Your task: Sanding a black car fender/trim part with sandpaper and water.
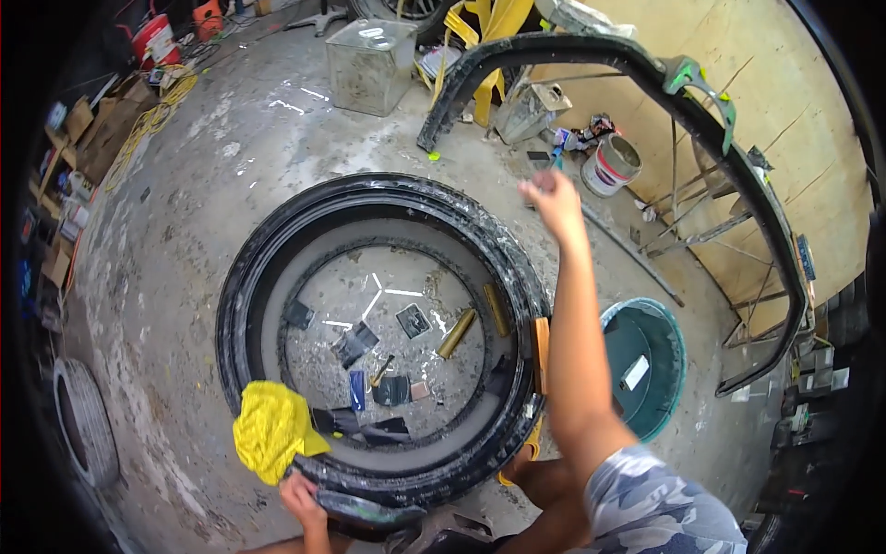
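Note:
A large black tyre-like ring (383,189) lies before me, its outer edge smeared with grey. At its lower left a crumpled yellow cloth (272,431) drapes over the rim. Just below the cloth, my left hand (303,501) is closed on the end of a dark curved piece (369,510) with a grey-green sheen. My right hand (554,201) is raised beyond the ring's right side, its fingers curled; anything in them is too small to make out. Inside the ring lie dark sanding sheets (355,345), a grey pad (413,320) and brass-coloured cylinders (457,334).
To the right stands a teal tub (678,365) of water with a pale block in it. A black arch (572,46) on a thin metal frame leans at a wooden board (757,55). Paint bucket (611,168), clear bin (371,69) and tyre (85,420) stand around.

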